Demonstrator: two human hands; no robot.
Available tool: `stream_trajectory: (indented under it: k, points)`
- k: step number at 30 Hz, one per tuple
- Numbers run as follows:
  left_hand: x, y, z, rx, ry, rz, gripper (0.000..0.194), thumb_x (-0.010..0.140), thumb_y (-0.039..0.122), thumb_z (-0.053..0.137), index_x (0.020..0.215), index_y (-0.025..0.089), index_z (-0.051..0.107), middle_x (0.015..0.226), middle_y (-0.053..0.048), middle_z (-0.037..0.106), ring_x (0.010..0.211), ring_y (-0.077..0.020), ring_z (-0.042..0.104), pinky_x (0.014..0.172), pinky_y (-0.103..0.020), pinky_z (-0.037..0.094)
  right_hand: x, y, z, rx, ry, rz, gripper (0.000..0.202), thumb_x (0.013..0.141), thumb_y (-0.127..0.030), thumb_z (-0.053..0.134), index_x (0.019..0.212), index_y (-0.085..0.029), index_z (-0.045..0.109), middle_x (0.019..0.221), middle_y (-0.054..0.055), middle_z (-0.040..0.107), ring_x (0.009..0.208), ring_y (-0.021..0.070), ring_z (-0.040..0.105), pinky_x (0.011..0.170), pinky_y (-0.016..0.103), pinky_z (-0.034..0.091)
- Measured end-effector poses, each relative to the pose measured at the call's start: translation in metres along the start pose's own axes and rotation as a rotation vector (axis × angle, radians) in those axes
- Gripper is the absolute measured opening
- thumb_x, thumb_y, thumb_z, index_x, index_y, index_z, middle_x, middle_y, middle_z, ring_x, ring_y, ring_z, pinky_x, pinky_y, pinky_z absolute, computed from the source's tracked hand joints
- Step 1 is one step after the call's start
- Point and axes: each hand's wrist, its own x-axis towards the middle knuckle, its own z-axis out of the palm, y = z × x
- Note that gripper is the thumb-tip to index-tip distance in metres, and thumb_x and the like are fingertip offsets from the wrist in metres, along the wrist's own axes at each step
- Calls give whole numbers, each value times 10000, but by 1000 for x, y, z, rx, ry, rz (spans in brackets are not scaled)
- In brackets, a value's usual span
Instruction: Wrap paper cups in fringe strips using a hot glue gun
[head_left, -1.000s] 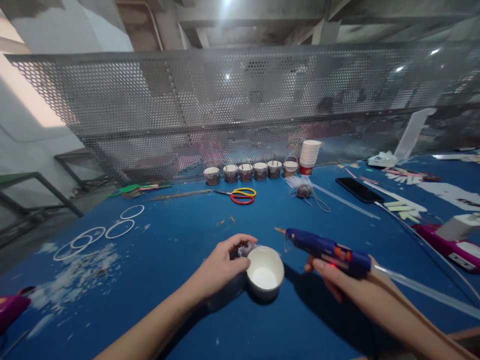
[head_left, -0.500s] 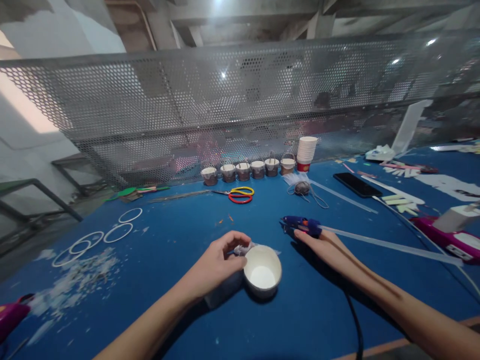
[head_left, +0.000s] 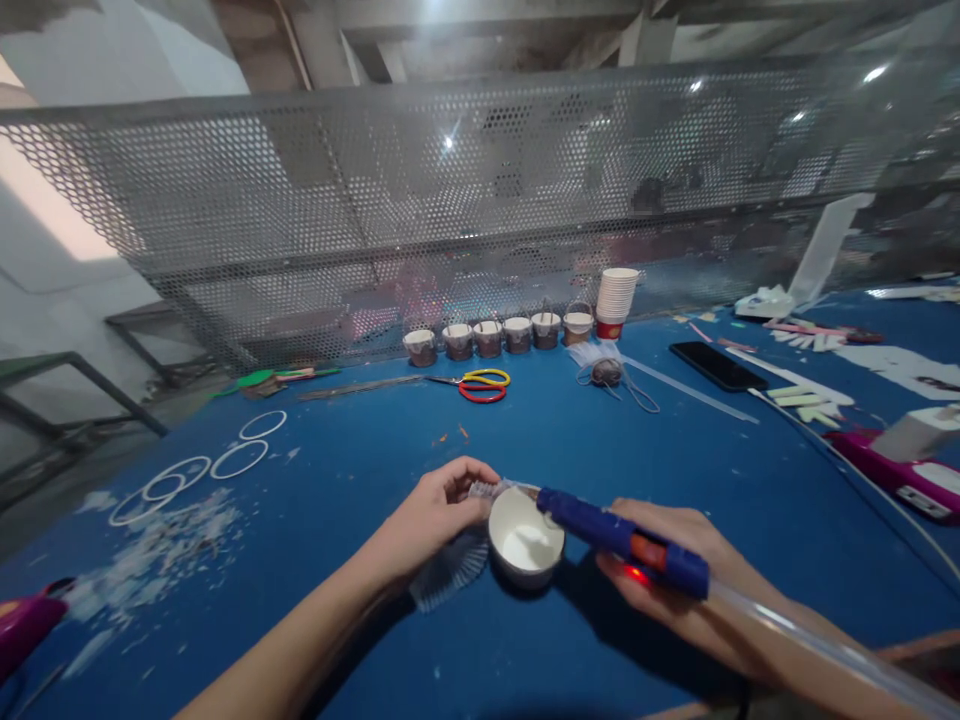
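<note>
A white paper cup (head_left: 517,568) stands on the blue table in front of me, its open mouth tipped slightly toward me. At its left rim, my left hand (head_left: 450,505) pinches a sheer pleated lace strip (head_left: 450,572), which runs behind the cup and hangs down beneath my fingers. My right hand (head_left: 675,560) is wrapped round a blue hot glue gun (head_left: 619,530) with a red light glowing on it. Its nozzle lies over the cup's far right rim; whether the tip touches is hidden. A long clear glue stick (head_left: 810,630) trails from its back.
Several trimmed cups (head_left: 487,340) line the back beside a cup stack (head_left: 617,300). Scissors (head_left: 484,385), a grey yarn ball (head_left: 606,372) and a phone (head_left: 718,366) lie nearer. White rings (head_left: 240,460) and scraps (head_left: 180,540) are on the left; a pink power strip (head_left: 900,480) is right.
My right hand has lifted the glue gun and brought it left and toward me, over the cup's rim. My left hand stays beside the cup; more of the lace strip shows below it.
</note>
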Motion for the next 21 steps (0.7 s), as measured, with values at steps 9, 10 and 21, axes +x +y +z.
stream_trajectory:
  k: [9, 10, 21]
  points:
    - [-2, 2, 3, -44, -7, -31, 216, 624, 186, 630, 836, 182, 589, 785, 18, 623, 750, -136, 540, 695, -244, 387, 8, 3, 17, -61, -152, -87, 104, 803, -189, 499, 736, -166, 575, 618, 9, 607, 488, 105, 488, 466, 221, 328]
    - [-2, 2, 3, -42, -10, -31, 217, 624, 189, 628, 836, 181, 589, 786, 16, 622, 750, -138, 541, 695, -247, 386, 9, 2, 16, -62, -164, -83, 114, 809, -193, 495, 740, -162, 579, 621, 14, 611, 493, 108, 492, 468, 222, 334]
    - [0, -1, 1, -67, -54, -40, 219, 628, 170, 614, 846, 178, 591, 775, 18, 608, 715, -129, 530, 666, -248, 376, 7, 5, 19, -65, -146, -102, 137, 835, -226, 478, 724, -181, 545, 583, -10, 567, 467, 98, 452, 455, 225, 315]
